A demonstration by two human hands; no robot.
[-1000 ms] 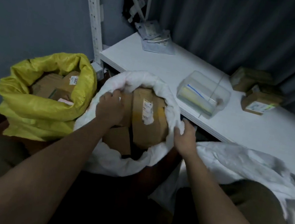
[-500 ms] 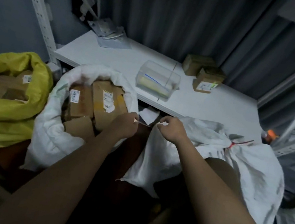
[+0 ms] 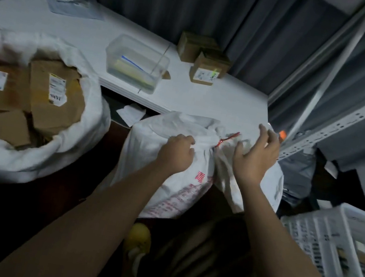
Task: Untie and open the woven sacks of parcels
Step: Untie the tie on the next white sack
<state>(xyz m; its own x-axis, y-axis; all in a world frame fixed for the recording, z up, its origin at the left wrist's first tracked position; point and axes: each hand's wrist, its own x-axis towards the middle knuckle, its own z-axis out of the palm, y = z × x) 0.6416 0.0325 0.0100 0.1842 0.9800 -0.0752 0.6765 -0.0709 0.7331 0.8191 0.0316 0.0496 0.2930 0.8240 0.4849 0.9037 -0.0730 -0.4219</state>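
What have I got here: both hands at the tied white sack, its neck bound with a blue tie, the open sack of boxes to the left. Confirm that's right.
Wrong in one respect: the tie is red, not blue, as the head view shows. The rest stands: the left hand and right hand are at the tied white sack, and the open sack of boxes lies to the left.

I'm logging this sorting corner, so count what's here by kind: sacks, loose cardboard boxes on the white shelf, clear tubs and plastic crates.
Woven sacks: 2, open sack and tied sack
Cardboard boxes: 2
Clear tubs: 1
Plastic crates: 1
Total: 6
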